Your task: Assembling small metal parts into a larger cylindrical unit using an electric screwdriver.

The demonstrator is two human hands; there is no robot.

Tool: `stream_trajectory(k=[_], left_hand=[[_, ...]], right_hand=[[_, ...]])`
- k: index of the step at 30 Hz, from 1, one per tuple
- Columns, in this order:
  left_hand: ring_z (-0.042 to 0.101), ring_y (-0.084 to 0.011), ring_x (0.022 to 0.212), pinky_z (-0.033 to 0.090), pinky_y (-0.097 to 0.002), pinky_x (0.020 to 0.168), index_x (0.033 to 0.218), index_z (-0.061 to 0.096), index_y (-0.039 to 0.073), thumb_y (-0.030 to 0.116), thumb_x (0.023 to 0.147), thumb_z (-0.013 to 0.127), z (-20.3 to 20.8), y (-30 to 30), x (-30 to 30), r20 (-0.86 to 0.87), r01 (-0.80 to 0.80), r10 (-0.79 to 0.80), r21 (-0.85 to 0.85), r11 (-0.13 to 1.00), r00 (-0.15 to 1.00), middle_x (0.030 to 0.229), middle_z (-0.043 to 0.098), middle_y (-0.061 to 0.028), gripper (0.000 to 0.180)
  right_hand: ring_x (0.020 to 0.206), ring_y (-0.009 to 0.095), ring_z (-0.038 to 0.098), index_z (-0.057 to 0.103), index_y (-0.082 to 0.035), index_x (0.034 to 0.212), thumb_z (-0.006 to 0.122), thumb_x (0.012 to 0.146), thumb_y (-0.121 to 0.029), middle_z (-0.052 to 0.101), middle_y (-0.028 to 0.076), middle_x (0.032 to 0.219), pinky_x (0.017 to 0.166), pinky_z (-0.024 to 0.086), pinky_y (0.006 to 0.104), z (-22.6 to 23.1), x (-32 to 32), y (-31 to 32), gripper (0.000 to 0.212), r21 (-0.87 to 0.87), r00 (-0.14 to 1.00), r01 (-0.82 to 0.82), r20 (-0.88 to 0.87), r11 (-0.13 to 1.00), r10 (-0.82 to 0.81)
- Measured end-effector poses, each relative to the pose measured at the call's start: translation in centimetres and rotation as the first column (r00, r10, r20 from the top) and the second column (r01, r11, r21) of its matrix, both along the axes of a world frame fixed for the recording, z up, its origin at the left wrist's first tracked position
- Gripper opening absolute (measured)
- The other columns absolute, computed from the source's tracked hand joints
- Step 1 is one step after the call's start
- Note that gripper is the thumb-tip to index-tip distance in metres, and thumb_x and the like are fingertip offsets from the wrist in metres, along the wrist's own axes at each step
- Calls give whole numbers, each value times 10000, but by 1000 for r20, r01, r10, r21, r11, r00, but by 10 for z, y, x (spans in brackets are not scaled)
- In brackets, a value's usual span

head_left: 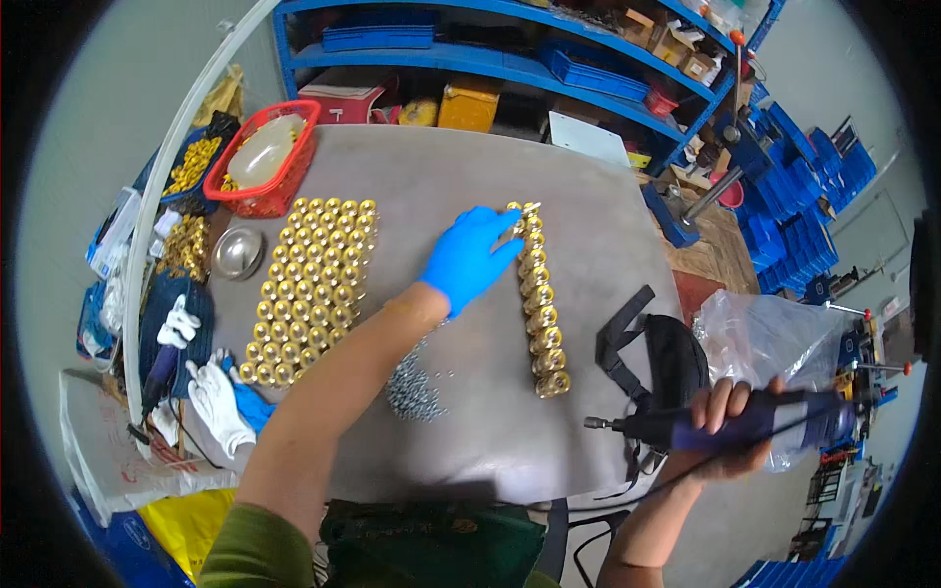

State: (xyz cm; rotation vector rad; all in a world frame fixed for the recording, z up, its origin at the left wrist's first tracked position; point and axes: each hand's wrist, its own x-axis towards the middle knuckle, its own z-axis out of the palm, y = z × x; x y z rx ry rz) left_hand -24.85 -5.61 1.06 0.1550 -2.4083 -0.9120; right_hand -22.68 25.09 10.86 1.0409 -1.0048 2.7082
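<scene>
Near right: the bare right hand, grip clamped around a driver, plastic-bodied, roughly cylindrical, its long axis crosswise and metal bit pointing left. Small grey pieces form a loose heap on the smooth surface. Beyond, rounded brass-coloured parts stand in a broad block at left and a narrow column running near to far. The blue-gloved left hand reaches the column's far end; whether its grip is closed cannot be told. Farther left: a metal bowl, then a red basket containing a translucent tub.

Red basket, blue shelving, white gloves
</scene>
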Motion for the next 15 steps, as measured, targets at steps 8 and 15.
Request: stream_trajectory(k=[8,15], left_hand=[[561,-318,722,445,-397,662,967,581,59,336,818,544,-39,-23,-93,280,-88,73,42,995,957,823,596,-161,316],[528,-82,631,431,-237,561,909,571,38,171,851,539,-4,-5,55,64,-77,43,799,596,997,681,542,-5,149]], right_hand=[[510,206,495,370,-13,984,751,562,-181,440,92,634,453,453,307,-10,-25,3,593,530,954,-147,-147,835,262],[633,189,437,444,-31,966,642,743,-313,374,51,687,554,374,283,-27,-47,-31,410,274,834,457,-463,846,-300]])
